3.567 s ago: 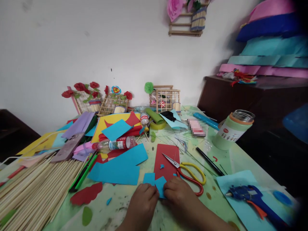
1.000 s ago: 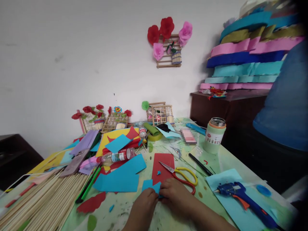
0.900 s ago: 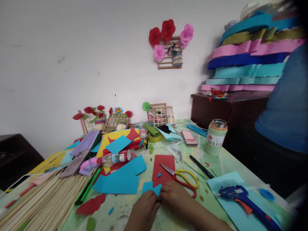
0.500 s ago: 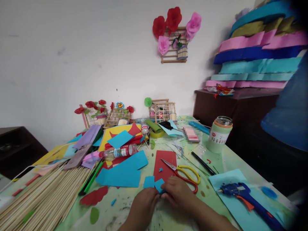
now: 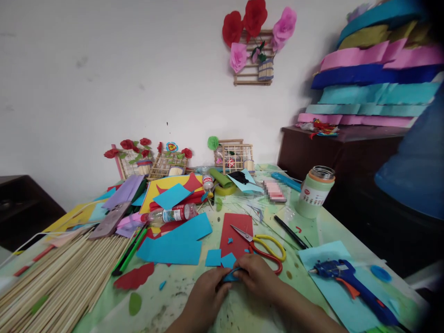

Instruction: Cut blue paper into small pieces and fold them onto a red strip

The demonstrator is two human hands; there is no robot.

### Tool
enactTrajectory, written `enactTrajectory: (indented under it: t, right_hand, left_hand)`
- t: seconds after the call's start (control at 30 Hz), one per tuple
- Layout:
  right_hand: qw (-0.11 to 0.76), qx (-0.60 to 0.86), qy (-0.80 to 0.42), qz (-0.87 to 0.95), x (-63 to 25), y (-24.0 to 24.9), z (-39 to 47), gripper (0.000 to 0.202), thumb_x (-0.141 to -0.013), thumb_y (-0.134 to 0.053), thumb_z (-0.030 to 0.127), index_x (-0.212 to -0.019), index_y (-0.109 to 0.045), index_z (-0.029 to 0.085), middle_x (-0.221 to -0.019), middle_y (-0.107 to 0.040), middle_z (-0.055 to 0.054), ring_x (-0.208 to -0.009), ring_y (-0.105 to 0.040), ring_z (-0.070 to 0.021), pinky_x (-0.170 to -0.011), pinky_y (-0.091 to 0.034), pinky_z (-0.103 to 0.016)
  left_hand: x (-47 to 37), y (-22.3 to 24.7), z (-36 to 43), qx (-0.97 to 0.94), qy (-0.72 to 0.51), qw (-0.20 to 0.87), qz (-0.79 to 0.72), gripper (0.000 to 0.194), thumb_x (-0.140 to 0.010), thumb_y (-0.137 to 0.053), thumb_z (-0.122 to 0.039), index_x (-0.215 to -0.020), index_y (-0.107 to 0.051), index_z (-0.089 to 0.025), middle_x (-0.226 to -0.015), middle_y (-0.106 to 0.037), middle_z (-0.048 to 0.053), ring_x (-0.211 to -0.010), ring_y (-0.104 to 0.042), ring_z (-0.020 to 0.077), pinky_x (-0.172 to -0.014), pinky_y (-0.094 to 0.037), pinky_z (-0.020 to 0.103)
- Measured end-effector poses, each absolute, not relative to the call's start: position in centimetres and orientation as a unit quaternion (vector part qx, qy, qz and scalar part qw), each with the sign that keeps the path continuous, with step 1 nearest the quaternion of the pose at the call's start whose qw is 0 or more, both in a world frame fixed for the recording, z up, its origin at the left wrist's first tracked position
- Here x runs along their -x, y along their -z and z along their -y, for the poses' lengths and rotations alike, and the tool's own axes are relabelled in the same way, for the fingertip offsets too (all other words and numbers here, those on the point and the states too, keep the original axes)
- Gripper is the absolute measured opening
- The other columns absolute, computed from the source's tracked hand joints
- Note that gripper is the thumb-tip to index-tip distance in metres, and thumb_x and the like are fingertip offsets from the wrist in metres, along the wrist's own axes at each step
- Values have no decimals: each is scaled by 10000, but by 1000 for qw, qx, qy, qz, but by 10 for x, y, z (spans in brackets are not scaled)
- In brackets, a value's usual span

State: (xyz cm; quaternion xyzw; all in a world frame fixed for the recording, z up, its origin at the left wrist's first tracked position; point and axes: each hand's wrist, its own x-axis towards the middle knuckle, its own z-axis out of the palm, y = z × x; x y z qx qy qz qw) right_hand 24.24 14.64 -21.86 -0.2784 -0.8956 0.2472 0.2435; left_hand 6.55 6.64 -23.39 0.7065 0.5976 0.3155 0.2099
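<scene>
A small piece of blue paper is pinched between my two hands, low over the front of the table. My left hand grips its left end and my right hand its right end; the fingers partly cover it. Just beyond lie two small blue paper pieces. Scissors with one yellow and one red handle rest on a red paper sheet, close to my right hand. Larger cut blue paper lies to the left.
Bamboo sticks cover the left side, beside a green cutter. On the right, a blue glue gun lies on light blue paper. Behind it are a black pen and an open green jar. A plastic bottle lies further back.
My hands have shifted slightly, and the blue paper between them now shows more, lifted and curved. The view has tilted a little. Scissors and other things stay in place.
</scene>
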Motion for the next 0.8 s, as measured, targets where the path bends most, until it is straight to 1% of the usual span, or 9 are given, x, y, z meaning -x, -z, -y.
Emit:
enactTrajectory:
  t: [0.07,0.17,0.23,0.33,0.4,0.53,0.63,0.7,0.8]
  right_hand:
    - [244,276,-264,892,-243,218,-145,113,-832,-529,206,-832,-641,188,-762,-675,-28,-692,-587,-148,-626,-383,-222]
    - [244,276,-281,886,-242,218,-143,130,-851,-510,221,-855,-635,187,-768,-674,-23,-688,-587,-143,-623,-380,-220]
    - [245,278,-288,883,-242,218,-142,120,-843,-522,221,-855,-635,182,-768,-674,-27,-691,-588,-148,-630,-380,-226]
    - [244,274,-295,882,-242,219,-141,107,-834,-534,229,-820,-630,182,-755,-671,-24,-694,-591,-149,-635,-379,-225]
    - [241,272,-298,883,-242,220,-142,121,-841,-526,242,-794,-621,184,-739,-666,-21,-678,-588,-147,-622,-373,-224]
    - [240,280,-294,882,-242,220,-142,152,-849,-508,264,-776,-611,179,-724,-657,-33,-665,-577,-160,-606,-360,-241]
    - [265,282,-267,883,-243,220,-142,143,-856,-502,264,-812,-615,188,-739,-657,-37,-691,-574,-166,-610,-360,-245]
    - [300,271,-218,888,-243,220,-142,172,-880,-475,267,-806,-611,194,-703,-643,-30,-666,-558,-159,-593,-351,-244]
    - [350,223,-125,901,-240,220,-144,230,-911,-432,243,-749,-588,194,-624,-598,-14,-593,-509,-139,-550,-322,-248]
  left_hand:
    - [-67,232,-66,-682,-328,255,-603,241,-780,-574,-246,-1010,-626,-199,-970,-695,72,-867,-623,212,-762,-459,284]
    - [-69,225,-68,-648,-333,304,-614,119,-769,-559,-215,-849,-640,-181,-816,-697,44,-738,-617,184,-661,-440,250]
    - [-70,222,-69,-640,-329,313,-620,83,-759,-552,-197,-746,-630,-171,-715,-681,32,-667,-602,172,-617,-416,238]
    - [-69,222,-71,-663,-308,297,-614,150,-764,-539,-194,-628,-597,-168,-609,-639,17,-599,-574,158,-572,-373,227]
    - [-67,225,-72,-683,-292,282,-607,188,-766,-537,-192,-586,-585,-170,-589,-629,13,-591,-572,154,-564,-355,225]
    - [-65,229,-74,-684,-286,264,-617,146,-758,-556,-209,-637,-629,-176,-622,-657,30,-617,-589,173,-583,-368,239]
    - [-64,231,-75,-646,-334,289,-623,69,-712,-603,-223,-705,-657,-181,-685,-680,43,-651,-602,184,-605,-402,248]
    - [-64,231,-75,-598,-382,365,-603,96,-709,-614,-257,-746,-655,-179,-661,-669,34,-602,-596,166,-577,-422,241]
    - [-65,233,-77,-490,-443,503,-557,211,-704,-636,-365,-772,-618,-166,-540,-620,-1,-477,-560,138,-488,-426,228]
